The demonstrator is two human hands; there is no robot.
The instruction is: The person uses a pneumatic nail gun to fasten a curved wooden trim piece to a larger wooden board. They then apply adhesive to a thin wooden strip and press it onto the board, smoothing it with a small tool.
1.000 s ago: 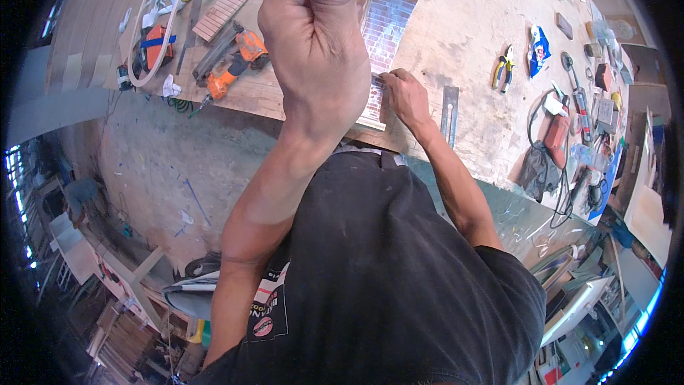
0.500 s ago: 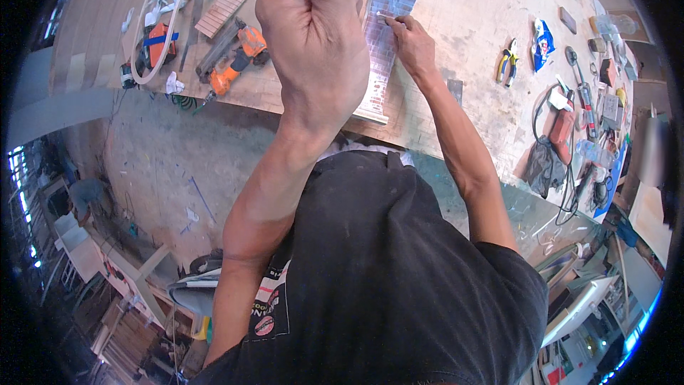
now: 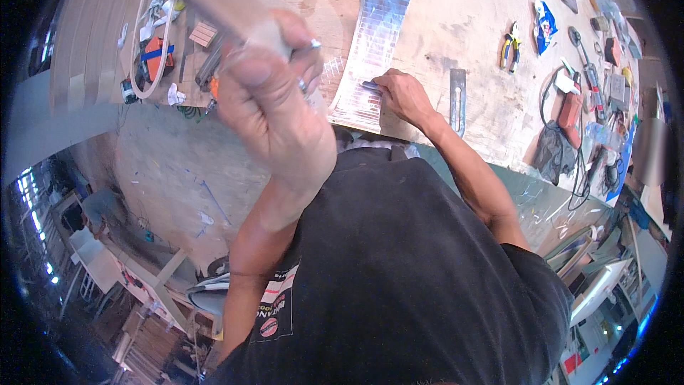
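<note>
Raised close to the camera, my left hand (image 3: 281, 110) is closed around the end of a long, pale, flat strip (image 3: 214, 0), blurred, that runs off toward the upper left. A glossy panel with a brick-like grid (image 3: 381, 28) lies on the worktable, curling along its left side. My right hand (image 3: 407, 100) rests at the panel's right edge, thumb and fingers pinching a small dark flat piece (image 3: 371, 85) against its surface. What that piece is, I cannot tell. A slotted metal plate (image 3: 457, 103) lies just right of my right hand.
Pliers (image 3: 511, 48) and a blue-white packet (image 3: 545, 27) lie on the worktable (image 3: 477, 0) at right. Beyond them are a red corded power tool (image 3: 570, 115) and a dark bag (image 3: 552, 153). At left stand an orange block (image 3: 155, 57) and a pale hoop (image 3: 169, 36).
My left hand has come down and left, and the long strip has swung into view. My right hand has slid nearer along the panel. The slotted plate shows more fully.
</note>
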